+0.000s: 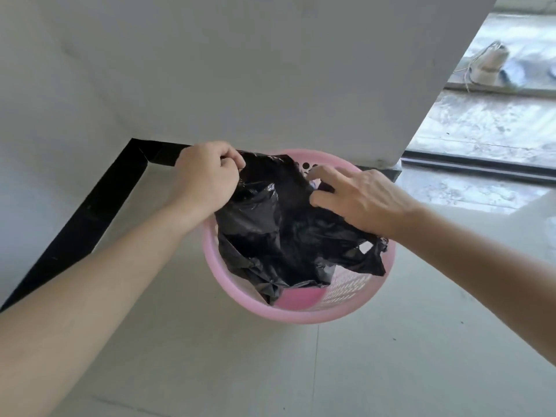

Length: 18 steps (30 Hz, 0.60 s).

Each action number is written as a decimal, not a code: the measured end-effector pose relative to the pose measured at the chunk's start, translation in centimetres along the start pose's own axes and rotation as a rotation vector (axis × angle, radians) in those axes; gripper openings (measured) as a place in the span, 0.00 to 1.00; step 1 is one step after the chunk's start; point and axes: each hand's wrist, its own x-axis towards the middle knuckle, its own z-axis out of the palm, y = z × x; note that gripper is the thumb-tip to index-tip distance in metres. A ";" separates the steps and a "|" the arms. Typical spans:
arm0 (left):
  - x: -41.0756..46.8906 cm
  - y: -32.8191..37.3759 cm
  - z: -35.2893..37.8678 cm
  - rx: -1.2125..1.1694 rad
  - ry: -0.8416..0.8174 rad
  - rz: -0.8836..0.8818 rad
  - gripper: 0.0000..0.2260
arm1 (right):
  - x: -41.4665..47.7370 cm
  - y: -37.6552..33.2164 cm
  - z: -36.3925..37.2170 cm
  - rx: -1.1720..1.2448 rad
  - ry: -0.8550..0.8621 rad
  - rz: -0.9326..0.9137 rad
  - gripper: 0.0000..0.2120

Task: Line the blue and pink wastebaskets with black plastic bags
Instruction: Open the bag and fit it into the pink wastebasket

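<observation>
Pink wastebasket point(296, 314) on pale tiled floor point(391, 356), just below white wall corner point(270, 85). Black plastic bag point(285, 230) crumpled inside, part draped over right rim; pink bottom showing at near side. Left hand point(207, 179) reaching fwd, forearm extended, fingers curled tight, pinching bag edge at far-left rim. Right hand point(358, 200) palm-down over bag, fingers spread and bent, tips pressing into plastic near far rim; loosely gripping or only pushing, can't tell.

The black bag point(288, 224) hides most of the pink wastebasket's point(228, 296) interior.
</observation>
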 end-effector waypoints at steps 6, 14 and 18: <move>0.4 -2.8 -1.1 -0.136 -0.070 -0.219 0.11 | 0.5 1.5 -0.5 0.061 0.079 0.482 0.17; 2.8 -2.8 -0.4 -0.013 -0.110 -0.275 0.19 | 4.9 1.5 0.2 0.133 0.040 0.674 0.21; 1.8 -3.2 0.3 -0.142 -0.343 -0.396 0.14 | 6.1 2.2 1.3 0.266 -0.199 0.841 0.22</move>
